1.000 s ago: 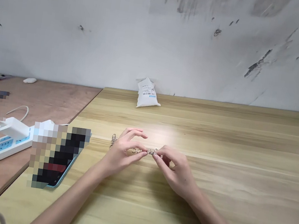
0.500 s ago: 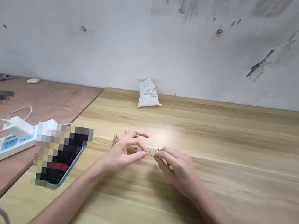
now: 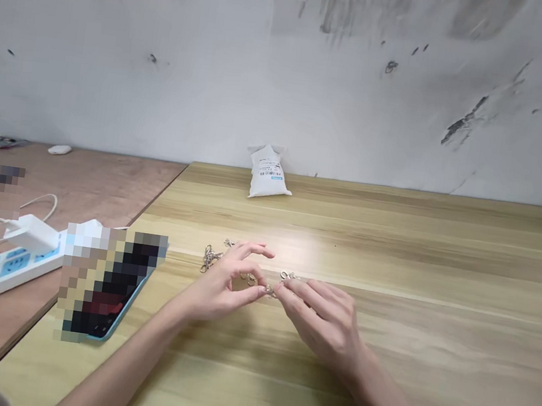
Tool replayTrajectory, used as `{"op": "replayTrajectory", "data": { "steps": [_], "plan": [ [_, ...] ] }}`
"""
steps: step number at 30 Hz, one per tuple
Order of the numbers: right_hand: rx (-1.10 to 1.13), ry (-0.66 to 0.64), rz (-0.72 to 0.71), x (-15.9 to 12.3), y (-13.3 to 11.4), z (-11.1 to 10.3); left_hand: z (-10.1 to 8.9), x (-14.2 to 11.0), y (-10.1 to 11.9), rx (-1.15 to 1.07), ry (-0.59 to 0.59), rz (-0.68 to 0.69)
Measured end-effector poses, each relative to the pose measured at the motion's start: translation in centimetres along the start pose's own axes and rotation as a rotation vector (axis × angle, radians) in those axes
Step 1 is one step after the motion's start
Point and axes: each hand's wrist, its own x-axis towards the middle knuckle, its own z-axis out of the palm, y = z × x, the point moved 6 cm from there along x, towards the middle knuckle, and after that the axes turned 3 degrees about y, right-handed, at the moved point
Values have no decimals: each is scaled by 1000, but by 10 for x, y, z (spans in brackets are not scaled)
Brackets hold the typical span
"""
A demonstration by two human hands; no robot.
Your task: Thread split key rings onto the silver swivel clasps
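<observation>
Silver rings point(image 3: 251, 279): loose on the pale wood table point(image 3: 396, 247), between both hands.
Left hand point(image 3: 218, 290): fingers narrowly pinched, perhaps on a small clasp point(image 3: 269, 290); too small to tell.
Right hand point(image 3: 324, 325): fingers nearly together, just beside it.
Tangled clasps point(image 3: 210, 258): heaped by the left hand, apparently unsorted.

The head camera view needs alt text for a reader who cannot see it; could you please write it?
The left hand and right hand meet over small metal rings on a light wooden table, beside a cluster of metal clasps. A white sachet stands at the far edge.
</observation>
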Motion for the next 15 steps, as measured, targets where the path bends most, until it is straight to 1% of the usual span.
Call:
{"op": "replayTrajectory", "data": {
  "steps": [3,5,8,12,13,15],
  "plan": [
    [47,-28,-30,1,-8,5,7,0,4,76,-66,83],
    [89,-18,29,1,-5,6,6,0,2,165,-56,109],
    [97,-11,237,-4,20,7,0,-1,-9,272,-18,80],
    [56,-64,483,-22,62,13,-6,-3,-20,258,-73,33],
    [39,-91,522,-27,69,15,-10,-3,-22,248,-67,18],
    [6,-172,574,-34,78,22,-21,-3,-29,255,13,-23]
  ]
}}
